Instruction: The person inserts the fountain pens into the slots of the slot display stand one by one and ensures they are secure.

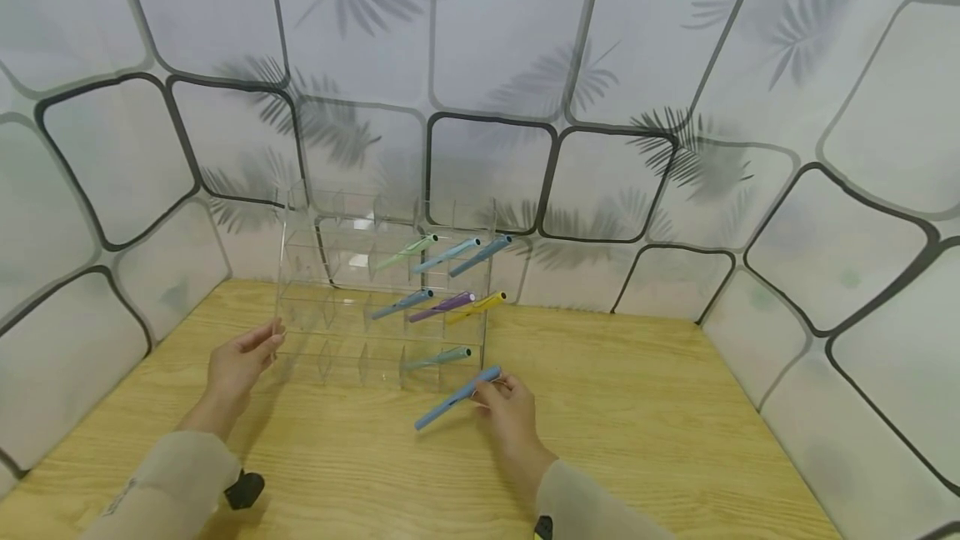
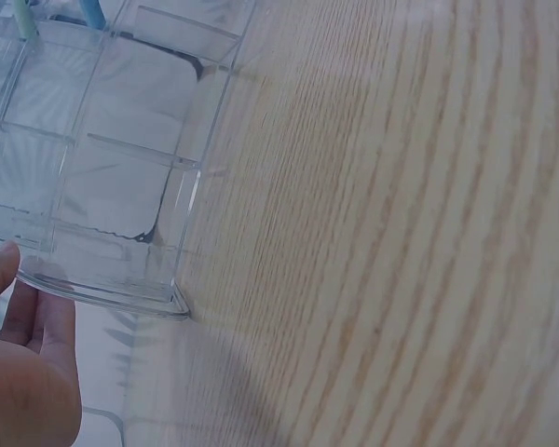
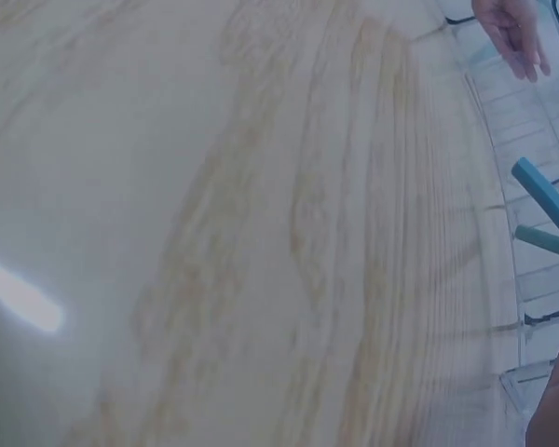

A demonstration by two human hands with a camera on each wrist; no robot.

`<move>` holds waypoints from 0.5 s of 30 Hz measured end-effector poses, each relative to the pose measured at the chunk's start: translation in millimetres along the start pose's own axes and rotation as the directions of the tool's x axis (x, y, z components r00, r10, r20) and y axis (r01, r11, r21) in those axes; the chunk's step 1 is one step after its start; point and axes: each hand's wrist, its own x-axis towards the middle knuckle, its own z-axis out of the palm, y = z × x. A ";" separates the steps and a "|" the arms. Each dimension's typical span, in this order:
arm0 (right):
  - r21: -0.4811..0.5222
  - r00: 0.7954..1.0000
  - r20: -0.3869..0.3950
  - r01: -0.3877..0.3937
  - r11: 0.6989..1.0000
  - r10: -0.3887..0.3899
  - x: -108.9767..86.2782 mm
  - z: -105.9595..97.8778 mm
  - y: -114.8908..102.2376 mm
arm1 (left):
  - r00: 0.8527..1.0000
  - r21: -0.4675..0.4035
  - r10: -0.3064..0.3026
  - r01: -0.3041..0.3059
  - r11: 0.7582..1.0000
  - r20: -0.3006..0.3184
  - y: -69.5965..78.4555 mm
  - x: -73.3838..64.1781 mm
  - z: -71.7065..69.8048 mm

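Observation:
A clear rack [image 1: 345, 301] with rows of small compartments stands on the table. My left hand [image 1: 236, 363] pinches its left side edge; in the left wrist view the thumb and fingers [image 2: 58, 326] lie on either side of that edge. My right hand [image 1: 516, 417] holds a blue pen [image 1: 454, 400] near one end, in front of the rack's lower right corner. That pen [image 3: 542, 197] slants close to the rack. A grey-green pen [image 1: 438, 358] lies in the lowest row. Above it are a blue pen [image 1: 402, 304], a purple pen [image 1: 441, 307] and a yellow pen [image 1: 476, 309].
Higher in the rack sit a light green pen [image 1: 407, 251], a light blue pen [image 1: 447, 256] and another blue pen [image 1: 482, 257]. The wood-grain table [image 1: 637, 407] reaches back to a patterned cloth wall [image 1: 495, 173], which also runs along both sides.

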 end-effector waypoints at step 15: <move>0.001 0.965 -0.234 0.126 0.992 -0.122 21.9 -24.9 -18.9 | 1.000 -0.001 -0.005 0.005 1.000 -0.010 0.2 -0.3 0.4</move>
